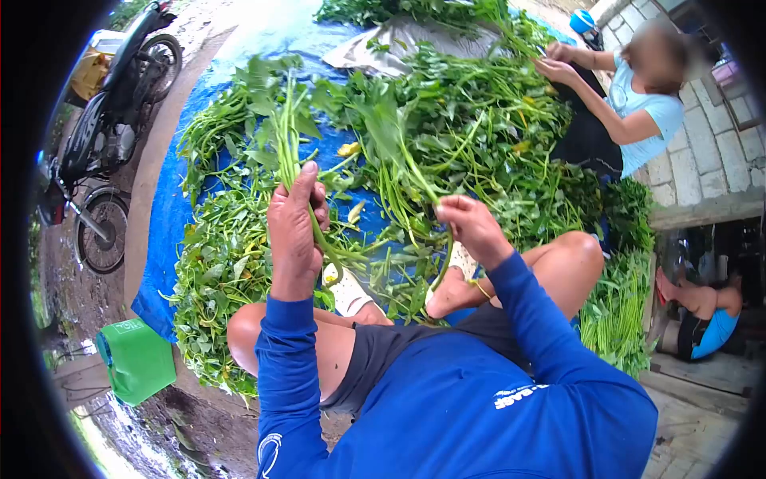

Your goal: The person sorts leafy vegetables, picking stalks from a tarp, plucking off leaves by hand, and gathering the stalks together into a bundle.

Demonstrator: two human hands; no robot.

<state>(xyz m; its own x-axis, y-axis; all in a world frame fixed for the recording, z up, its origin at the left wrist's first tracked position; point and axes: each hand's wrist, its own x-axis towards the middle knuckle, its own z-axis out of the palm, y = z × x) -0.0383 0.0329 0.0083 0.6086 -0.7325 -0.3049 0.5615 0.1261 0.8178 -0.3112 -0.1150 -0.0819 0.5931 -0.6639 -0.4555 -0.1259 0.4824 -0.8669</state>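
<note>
Left hand (295, 223), grip wrapped around a bunch of green stems (287, 144); right hand (476, 229), grip pinching a single leafy stem (416, 172); both raised above heaped greens (479, 104) on a blue tarp (156, 267).

Left fingers (302, 187) grip bunched green stems (288, 145).

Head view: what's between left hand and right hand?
In the head view, the gap between the left hand and right hand shows loose green stems, a yellowed leaf and patches of blue tarp, all lower than the hands.
</note>
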